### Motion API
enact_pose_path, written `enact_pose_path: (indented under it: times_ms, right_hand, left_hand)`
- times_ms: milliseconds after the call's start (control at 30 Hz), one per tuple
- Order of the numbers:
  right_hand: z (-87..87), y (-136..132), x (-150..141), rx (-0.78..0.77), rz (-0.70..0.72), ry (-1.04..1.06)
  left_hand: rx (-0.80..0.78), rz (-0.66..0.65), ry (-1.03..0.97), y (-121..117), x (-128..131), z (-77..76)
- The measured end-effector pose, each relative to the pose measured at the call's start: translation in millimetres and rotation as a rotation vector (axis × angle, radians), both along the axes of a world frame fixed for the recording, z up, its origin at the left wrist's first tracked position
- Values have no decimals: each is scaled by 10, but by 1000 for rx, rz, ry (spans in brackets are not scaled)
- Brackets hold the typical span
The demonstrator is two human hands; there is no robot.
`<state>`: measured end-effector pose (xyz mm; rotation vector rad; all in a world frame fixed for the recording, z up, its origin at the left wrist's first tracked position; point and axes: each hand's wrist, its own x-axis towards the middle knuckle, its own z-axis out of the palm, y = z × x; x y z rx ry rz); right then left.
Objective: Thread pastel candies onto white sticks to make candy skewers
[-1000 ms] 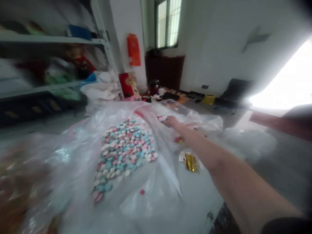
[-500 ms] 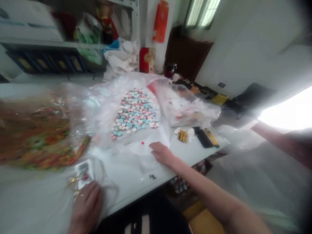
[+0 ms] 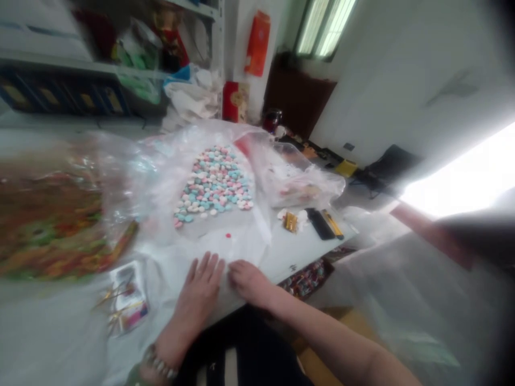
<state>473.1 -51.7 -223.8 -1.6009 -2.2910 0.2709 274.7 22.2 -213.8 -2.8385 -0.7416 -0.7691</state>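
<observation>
My left hand (image 3: 201,287) lies flat near the front edge of the table, palm down, fingers stretched out over thin clear plastic. Just beside it, my right hand (image 3: 249,281) rests low with curled fingers; whatever they may pinch is hidden. Beyond both hands is a clear plastic bag (image 3: 201,231) with many pink, blue and white round candies (image 3: 217,179) spread inside. A small red dot (image 3: 228,236) shows near the bag's close end. Left of my left hand sits a small printed packet (image 3: 127,297) with gold twist ties (image 3: 105,297) on it.
A big clear bag of orange and green wrapped pieces (image 3: 52,225) fills the left. To the right are a plastic-covered container (image 3: 295,171), a gold wrapper (image 3: 290,221), a black object (image 3: 321,224) and a yellow cutter (image 3: 333,225). An open box (image 3: 308,279) stands below the edge.
My left hand has left the packet and moved right, flattening beside the other hand. My right hand has come closer and to the left. Small dark bits now lie farther right.
</observation>
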Motion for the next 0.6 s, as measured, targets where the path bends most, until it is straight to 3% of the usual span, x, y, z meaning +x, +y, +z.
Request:
enact_pose_path:
  times_ms: [100, 200, 300, 400, 500, 600]
  right_hand:
    - [192, 113, 168, -43, -132, 64]
    - [335, 395, 472, -72, -478, -55]
    - [333, 693, 766, -191, -734, -244]
    - [244, 879, 920, -261, -809, -300]
    - [179, 955, 970, -320, -845, -331]
    - [166, 977, 1014, -351, -850, -340]
  left_hand:
    - [-184, -49, 209, 114, 292, -54]
    - [-322, -16, 326, 163, 359, -140]
    - [-313, 17, 319, 127, 295, -248]
    - [-236, 6, 261, 47, 176, -393]
    - [-154, -89, 75, -77, -56, -513]
    - [-191, -105, -163, -264, -502, -454]
